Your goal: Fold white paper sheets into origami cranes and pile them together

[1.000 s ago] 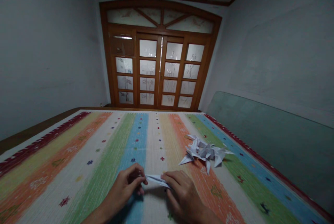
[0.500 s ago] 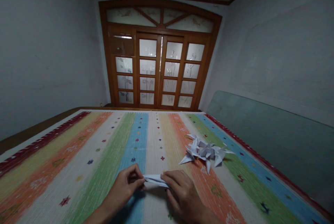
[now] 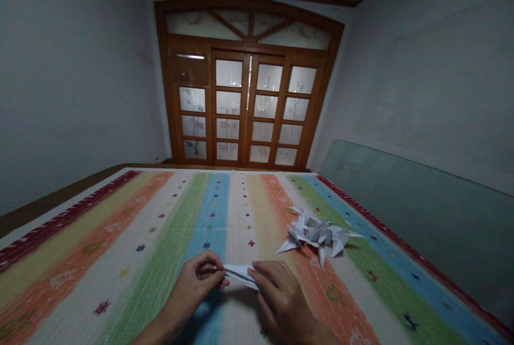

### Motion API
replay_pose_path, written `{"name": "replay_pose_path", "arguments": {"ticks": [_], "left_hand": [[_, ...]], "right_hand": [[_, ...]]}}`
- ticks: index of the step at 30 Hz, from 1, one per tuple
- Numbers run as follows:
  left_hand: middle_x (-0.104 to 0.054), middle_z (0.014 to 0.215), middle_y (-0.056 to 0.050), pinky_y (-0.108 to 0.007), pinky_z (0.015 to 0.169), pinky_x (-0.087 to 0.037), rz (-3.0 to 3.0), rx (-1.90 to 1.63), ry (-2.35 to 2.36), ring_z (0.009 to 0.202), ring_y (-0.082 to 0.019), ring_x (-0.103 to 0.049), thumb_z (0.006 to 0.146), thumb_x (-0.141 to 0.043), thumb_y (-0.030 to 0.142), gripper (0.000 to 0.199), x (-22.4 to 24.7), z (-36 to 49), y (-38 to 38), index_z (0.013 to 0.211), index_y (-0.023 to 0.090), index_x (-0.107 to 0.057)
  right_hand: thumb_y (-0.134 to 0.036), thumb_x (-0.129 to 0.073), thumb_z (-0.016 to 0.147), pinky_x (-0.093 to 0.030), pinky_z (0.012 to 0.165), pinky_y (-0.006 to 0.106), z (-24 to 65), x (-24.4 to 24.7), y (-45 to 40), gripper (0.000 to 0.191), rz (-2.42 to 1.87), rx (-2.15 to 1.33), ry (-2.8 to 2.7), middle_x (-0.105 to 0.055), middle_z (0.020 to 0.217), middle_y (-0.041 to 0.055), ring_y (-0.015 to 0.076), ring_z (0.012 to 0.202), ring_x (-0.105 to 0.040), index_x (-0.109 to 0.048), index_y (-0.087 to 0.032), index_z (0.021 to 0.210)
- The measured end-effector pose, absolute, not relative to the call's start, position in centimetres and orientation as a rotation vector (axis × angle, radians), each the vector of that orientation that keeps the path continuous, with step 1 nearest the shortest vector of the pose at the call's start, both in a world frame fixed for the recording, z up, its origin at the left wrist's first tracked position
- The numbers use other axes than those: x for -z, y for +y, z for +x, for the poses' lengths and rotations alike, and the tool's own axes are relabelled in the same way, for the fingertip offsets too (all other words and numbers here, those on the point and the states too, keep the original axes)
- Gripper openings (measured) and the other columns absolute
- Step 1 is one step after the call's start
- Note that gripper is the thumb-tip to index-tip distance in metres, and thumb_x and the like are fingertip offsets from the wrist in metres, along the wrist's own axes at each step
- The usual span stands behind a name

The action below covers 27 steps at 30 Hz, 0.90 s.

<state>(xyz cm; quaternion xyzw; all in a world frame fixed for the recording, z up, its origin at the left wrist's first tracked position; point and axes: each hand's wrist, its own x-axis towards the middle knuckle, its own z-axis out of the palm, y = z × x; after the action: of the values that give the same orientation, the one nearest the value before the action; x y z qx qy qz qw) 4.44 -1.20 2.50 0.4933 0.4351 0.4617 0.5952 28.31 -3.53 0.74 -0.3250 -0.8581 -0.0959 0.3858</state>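
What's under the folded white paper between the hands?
The striped woven mat lies below the folded white paper, in shadow. The parts beneath the left hand and right hand are covered, so their pattern cannot be seen.

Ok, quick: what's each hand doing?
Left hand: closed, pinching folded paper.
Right hand: closed on the same paper.

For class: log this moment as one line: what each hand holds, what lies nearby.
left hand: pinches folded white paper | right hand: touches same paper | nearby: white origami pile on striped woven cover
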Motion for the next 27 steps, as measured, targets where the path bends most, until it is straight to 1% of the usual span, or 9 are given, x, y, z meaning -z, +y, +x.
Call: {"name": "replay_pose_path", "arguments": {"ticks": [5, 9, 11, 17, 22, 27], "left_hand": [[-0.072, 0.061, -0.002, -0.027, 0.064, -0.058, 1.154, -1.069, 1.021, 0.065, -0.023, -0.075, 0.065, -0.092, 0.039, 0.034, -2.53, 4.14, -1.03, 0.072, 0.018, -0.066], [-0.076, 0.068, -0.006, -0.027, 0.064, -0.058, 1.110, -1.020, 0.984, 0.069, -0.023, -0.076, 0.067, -0.091, 0.041, 0.035, -2.65, 3.87, -0.96, 0.078, 0.017, -0.068], [-0.076, 0.068, -0.005, -0.026, 0.064, -0.057, 1.110, -1.017, 0.969, 0.068, -0.023, -0.076, 0.067, -0.091, 0.042, 0.037, -2.70, 3.86, -0.96, 0.079, 0.017, -0.068], [-0.071, 0.058, -0.001, -0.022, 0.061, -0.054, 1.202, -1.011, 1.033, 0.062, -0.019, -0.074, 0.067, -0.090, 0.043, 0.034, -2.81, 4.17, -0.93, 0.071, 0.018, -0.067], [-0.074, 0.061, -0.003, -0.022, 0.058, -0.052, 1.269, -1.003, 1.016, 0.059, -0.018, -0.072, 0.069, -0.088, 0.043, 0.032, -2.82, 4.42, -0.96, 0.076, 0.018, -0.068], [-0.076, 0.063, -0.005, -0.023, 0.057, -0.054, 1.262, -0.992, 0.995, 0.058, -0.019, -0.072, 0.066, -0.089, 0.046, 0.036, -2.59, 4.70, -1.17, 0.072, 0.018, -0.067]], "right_hand": [[-0.004, -0.049, 0.084, -0.059, 0.079, 0.045, 28.37, -0.79, -3.44, 0.046, -0.814, 0.259, -2.195, -0.074, 0.113, 0.0162, 0.0286, 0.097, -0.069, -0.062, -0.015, 0.127], [-0.004, -0.048, 0.085, -0.059, 0.080, 0.045, 28.44, -0.70, -3.31, 0.045, -0.833, 0.254, -2.193, -0.074, 0.113, 0.0156, 0.0284, 0.097, -0.068, -0.061, -0.016, 0.127], [-0.004, -0.048, 0.086, -0.059, 0.080, 0.045, 28.45, -0.65, -3.27, 0.044, -0.831, 0.250, -2.195, -0.074, 0.112, 0.0157, 0.0284, 0.096, -0.068, -0.061, -0.016, 0.126], [-0.004, -0.049, 0.090, -0.059, 0.075, 0.043, 28.47, -0.68, -3.21, 0.037, -0.820, 0.257, -2.202, -0.075, 0.108, 0.0149, 0.0275, 0.091, -0.070, -0.064, -0.016, 0.122], [-0.007, -0.049, 0.094, -0.059, 0.076, 0.043, 28.64, -0.70, -3.19, 0.035, -0.813, 0.275, -2.197, -0.076, 0.109, 0.0144, 0.0269, 0.091, -0.070, -0.064, -0.018, 0.124], [-0.009, -0.051, 0.095, -0.059, 0.074, 0.042, 28.65, -0.83, -3.21, 0.035, -0.761, 0.308, -2.169, -0.077, 0.108, 0.0149, 0.0265, 0.091, -0.071, -0.064, -0.017, 0.125]]}}
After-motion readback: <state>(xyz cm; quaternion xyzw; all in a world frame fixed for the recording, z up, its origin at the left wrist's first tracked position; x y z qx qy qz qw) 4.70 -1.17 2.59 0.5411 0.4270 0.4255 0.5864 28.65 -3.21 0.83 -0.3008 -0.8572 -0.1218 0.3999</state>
